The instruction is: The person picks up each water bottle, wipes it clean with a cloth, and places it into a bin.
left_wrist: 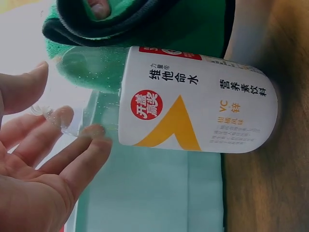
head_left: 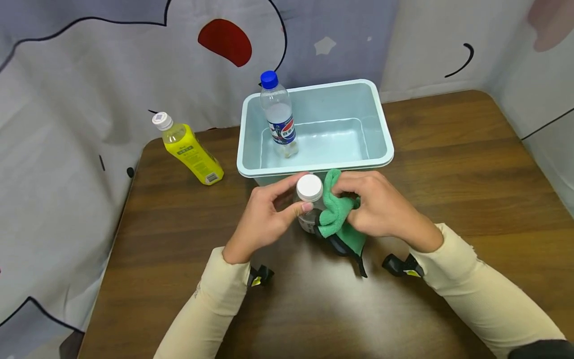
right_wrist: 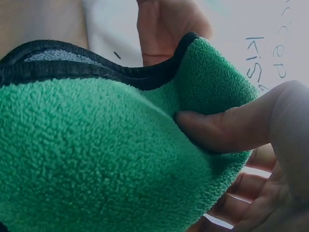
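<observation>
Wooden tabletop (head_left: pixel 170 249), green cloth (head_left: pixel 336 213) (in right hand (head_left: pixel 383 207)) against bottle (left_wrist: pixel 193 101).

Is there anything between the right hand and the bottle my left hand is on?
Yes, the green cloth: the right hand grips it, and it lies between that hand and the bottle. Nothing else visible does.

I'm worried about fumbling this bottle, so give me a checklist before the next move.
1. Left hand steadying the white-labelled bottle near its neck: ok.
2. White cap on that bottle: ok.
3. Right hand gripping the green cloth: ok.
4. Bottle dry outside: cannot tell; specks show on its clear upper part.
5. Room in the pale blue bin beside the blue-capped bottle: ok.
</observation>
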The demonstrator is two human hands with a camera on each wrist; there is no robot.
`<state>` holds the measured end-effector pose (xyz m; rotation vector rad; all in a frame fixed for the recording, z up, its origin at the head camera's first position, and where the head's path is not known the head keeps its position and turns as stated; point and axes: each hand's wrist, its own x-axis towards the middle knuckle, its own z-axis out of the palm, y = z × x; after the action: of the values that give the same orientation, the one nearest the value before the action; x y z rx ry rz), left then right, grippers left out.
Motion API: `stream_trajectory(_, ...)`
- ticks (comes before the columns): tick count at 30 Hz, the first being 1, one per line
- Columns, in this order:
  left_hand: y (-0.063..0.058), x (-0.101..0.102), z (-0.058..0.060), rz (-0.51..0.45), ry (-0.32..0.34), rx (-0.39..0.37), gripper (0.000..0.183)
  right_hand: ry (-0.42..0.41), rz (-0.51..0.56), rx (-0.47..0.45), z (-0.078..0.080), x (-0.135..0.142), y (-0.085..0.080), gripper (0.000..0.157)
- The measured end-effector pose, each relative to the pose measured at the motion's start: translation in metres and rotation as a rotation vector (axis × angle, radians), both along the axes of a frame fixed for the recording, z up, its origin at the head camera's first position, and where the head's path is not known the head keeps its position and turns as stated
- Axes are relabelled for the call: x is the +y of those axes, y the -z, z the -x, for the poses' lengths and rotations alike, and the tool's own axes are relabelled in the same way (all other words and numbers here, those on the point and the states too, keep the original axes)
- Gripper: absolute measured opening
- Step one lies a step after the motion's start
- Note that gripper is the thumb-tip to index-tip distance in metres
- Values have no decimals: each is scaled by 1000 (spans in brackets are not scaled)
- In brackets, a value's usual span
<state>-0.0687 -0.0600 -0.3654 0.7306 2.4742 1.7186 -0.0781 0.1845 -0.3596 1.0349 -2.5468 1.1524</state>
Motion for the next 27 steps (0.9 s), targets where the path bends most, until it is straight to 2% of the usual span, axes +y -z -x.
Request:
stream_trajectory(4,2,1,-1,-9,-4,0,55,20,-37,-29,1,0,7,38)
stream_trajectory(9,4,1,-2,-40,3,6,55,51,-115,-106,1,-2,27,34)
stream_trajectory(12,5,1,-2,-53,0,9,54,57,-197,-150,3,-5,43,31)
stream_trajectory(17,6,0,-2,-56,-6,5,53,42,-320,-243,4,-11,65,35)
stream_trajectory(23,5,0,0,-42,0,-9,52,52,-333,-257,3,-11,67,36)
stream_trajectory(27,4,-2,2,-35,41,-37,51,21,-339,-233,2,-6,67,33)
